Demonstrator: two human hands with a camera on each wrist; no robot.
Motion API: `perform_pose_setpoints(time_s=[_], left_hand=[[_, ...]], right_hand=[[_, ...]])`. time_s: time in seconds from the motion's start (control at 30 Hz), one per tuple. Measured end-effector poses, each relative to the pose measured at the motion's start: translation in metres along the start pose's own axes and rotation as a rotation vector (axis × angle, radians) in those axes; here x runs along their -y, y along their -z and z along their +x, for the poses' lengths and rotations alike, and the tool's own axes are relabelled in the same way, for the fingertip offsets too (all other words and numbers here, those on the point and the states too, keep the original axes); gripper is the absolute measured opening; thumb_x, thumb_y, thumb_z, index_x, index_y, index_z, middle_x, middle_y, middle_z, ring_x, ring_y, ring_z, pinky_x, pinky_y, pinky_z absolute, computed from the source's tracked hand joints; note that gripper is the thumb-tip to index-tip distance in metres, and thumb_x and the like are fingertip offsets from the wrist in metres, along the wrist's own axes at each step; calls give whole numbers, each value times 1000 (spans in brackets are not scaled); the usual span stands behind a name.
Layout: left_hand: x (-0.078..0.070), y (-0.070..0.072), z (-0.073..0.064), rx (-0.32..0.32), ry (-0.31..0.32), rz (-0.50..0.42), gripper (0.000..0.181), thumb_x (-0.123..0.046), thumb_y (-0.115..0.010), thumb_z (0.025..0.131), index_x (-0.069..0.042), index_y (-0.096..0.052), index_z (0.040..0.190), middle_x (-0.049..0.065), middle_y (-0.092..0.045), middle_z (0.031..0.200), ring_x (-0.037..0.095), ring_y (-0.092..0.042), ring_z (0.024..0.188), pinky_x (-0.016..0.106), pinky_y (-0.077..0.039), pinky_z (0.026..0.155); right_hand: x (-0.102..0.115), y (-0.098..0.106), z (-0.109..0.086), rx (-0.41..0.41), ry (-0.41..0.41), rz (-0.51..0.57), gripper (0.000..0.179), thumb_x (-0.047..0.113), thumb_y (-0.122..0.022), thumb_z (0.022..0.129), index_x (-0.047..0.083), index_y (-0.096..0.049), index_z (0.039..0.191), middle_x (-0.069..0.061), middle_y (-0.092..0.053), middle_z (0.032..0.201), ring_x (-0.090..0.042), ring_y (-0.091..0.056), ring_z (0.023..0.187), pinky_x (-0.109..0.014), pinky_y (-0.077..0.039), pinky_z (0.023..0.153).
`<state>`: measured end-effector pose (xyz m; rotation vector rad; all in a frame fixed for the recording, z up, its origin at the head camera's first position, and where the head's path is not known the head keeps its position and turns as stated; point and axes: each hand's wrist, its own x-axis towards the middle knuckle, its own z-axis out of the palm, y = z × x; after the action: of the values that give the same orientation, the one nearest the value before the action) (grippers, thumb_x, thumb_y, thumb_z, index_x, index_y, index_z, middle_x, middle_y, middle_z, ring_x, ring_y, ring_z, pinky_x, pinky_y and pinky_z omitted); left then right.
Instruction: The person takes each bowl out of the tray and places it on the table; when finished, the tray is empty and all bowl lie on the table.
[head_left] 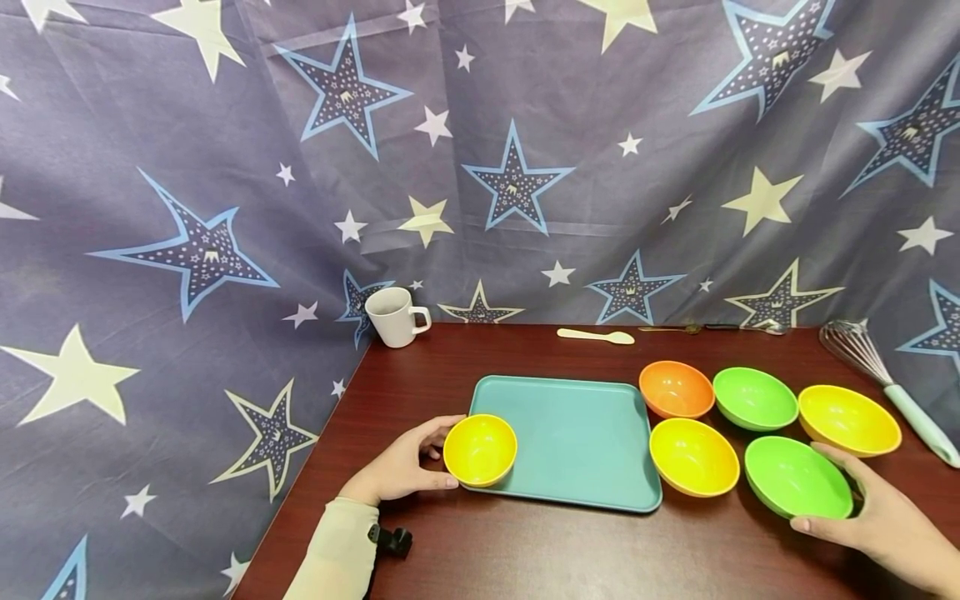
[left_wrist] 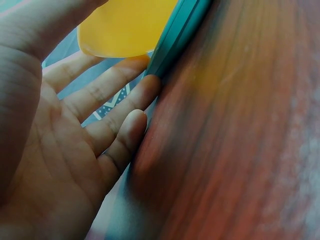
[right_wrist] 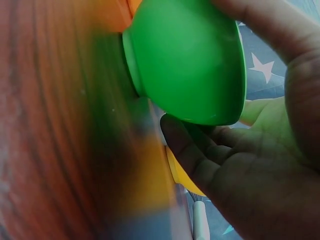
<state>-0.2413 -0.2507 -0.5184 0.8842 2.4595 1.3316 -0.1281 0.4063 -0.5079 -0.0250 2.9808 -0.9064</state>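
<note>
A small yellow bowl (head_left: 480,451) sits at the left end of a teal tray (head_left: 570,496). My left hand (head_left: 412,460) holds this bowl from the left, thumb at its near side and fingers at its far side. In the left wrist view, the fingertips (left_wrist: 147,87) lie beside the tray's edge, below the yellow bowl (left_wrist: 127,27). Over on the right, my right hand (head_left: 873,512) grips a green bowl (head_left: 798,477) by its right side, between thumb and fingers. The right wrist view shows the green bowl (right_wrist: 187,65) close up; its foot seems to stand on the table.
Right of the tray stand an orange bowl (head_left: 677,389), a yellow bowl (head_left: 694,457), another green bowl (head_left: 755,398) and a larger yellow bowl (head_left: 849,419). A whisk (head_left: 892,392) lies far right. A white mug (head_left: 393,317), a pale spoon (head_left: 596,337) and thin utensils (head_left: 742,327) line the back.
</note>
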Motion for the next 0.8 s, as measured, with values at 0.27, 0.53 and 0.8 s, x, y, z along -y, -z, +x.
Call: perform_pose_setpoints(time_s=[0.27,0.53,0.8], left_hand=[[-1,0,0,-2,-2,-5,85,-30,-92,83,-33,-46,155,-9,-66,127,21,-63,112,43,-52,93],[-2,0,0,1,-9,-6,85,-32,-91,84,-33,-46,156,-7,-67,127,21,-64,112,42,-52,93],[-1,0,0,-3,-4,-10,84,-31,-92,83,-33,-47,155,-8,-67,125,22,-64,112,42,-52,93]], right_hand=[[-1,0,1,4,-17,35,117,48,-85,87,-8,-16,162,-41,-35,149,-50,-45,120,-24,-33,78],[-4,-1,-1,-9,3,64,115,44,-86,87,-7,-16,162,-40,-35,149,-52,-43,122,-17,-31,73],[0,-5,-1,-48,16,71,112,42,-87,87,-3,-18,163,-38,-37,150,-47,-43,120,-14,-30,74]])
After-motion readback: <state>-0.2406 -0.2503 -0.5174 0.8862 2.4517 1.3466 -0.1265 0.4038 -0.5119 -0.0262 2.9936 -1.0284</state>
